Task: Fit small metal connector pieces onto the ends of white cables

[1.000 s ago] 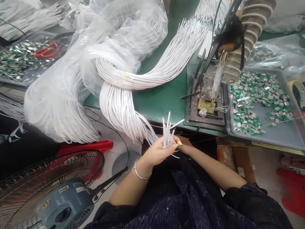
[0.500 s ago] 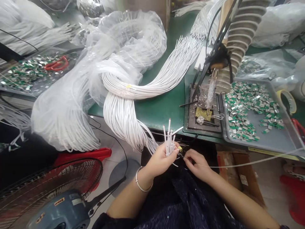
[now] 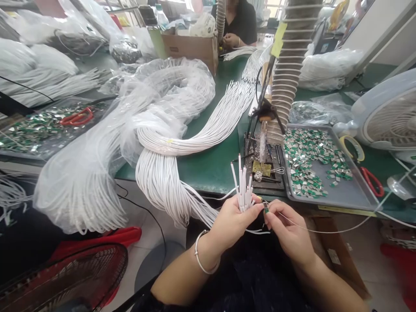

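Beside bench [image 3: 204,173], left hand [image 3: 231,223] clasping wires [image 3: 243,190], right hand [image 3: 290,227] pinching board [image 3: 266,210]

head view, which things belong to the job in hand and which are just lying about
Seem part of the job:
white wires in the left hand
small green piece in the right hand
green-and-silver pieces in the grey tray

Probably just lying about:
yellow tape roll
cardboard box
red-handled tool at far left
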`<state>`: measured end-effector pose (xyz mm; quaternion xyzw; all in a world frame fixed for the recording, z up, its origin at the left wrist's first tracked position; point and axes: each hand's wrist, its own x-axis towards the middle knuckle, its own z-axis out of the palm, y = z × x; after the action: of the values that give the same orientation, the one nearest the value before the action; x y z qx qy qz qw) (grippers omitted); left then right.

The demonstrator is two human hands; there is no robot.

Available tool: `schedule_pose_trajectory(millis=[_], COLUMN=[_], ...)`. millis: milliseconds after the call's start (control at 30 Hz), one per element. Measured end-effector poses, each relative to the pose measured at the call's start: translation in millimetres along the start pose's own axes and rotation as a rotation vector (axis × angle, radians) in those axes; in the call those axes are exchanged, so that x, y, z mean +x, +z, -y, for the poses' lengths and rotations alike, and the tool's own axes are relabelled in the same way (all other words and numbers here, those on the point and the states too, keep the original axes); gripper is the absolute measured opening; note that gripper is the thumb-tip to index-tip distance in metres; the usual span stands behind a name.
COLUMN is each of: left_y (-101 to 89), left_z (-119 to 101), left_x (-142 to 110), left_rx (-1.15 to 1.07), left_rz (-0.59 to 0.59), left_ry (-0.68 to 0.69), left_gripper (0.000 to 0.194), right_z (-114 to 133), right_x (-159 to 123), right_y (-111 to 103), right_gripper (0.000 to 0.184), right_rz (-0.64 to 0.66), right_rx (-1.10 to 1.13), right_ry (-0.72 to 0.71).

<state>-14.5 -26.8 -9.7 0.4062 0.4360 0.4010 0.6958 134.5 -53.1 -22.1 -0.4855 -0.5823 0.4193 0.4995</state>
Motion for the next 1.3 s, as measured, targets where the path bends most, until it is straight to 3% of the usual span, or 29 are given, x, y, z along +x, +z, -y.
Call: schedule_pose_trajectory(millis=[167,300,433,733,900,1100,1300], left_y=[1.7,-0.3,-0.5,-0.2,-3.0,-8.2,-10.8], left_z=[-5.6,-6.9,-8.0,-12.1,-12.3,-12.2,-11.1], left_x=[4.4,7.4,11.2,18.1,18.8,19.8,18.4], left_rx=[-0.062,-0.086,-0.152,-0.104,-0.063,0.073,0.093], left_rz=[0.091,0.055,0.001,0.038,0.029,0.100,0.113], left_ry=[0.026,-0.020,-0.065,-0.066,-0.065,-0.026,-0.001], left_gripper=[0.027,0.029,0.033,0.031,0.032,0.026,0.025], right_z=[0.2,-5.3,-13.4,-17.8,-12.9,-6.3,-4.6], right_x=[3.9,2.5,0.5,6.6,14.9,25.4,30.0], right_y=[6.1,2.8,-6.1,-9.5,-12.0,-14.2,-14.4], right_gripper=[0.021,0.014,0.031,0.036,0.024,0.021,0.023], right_rz=[0.020,0.002,-0.045,-0.142,-0.104,0.065,0.064], right_rx=[0.023,-0.021,-0.100,-0.149,-0.231,-0.228,-0.243], right_ry=[-0.003,-0.067,-0.219,-0.361,-0.400,-0.488,-0.518])
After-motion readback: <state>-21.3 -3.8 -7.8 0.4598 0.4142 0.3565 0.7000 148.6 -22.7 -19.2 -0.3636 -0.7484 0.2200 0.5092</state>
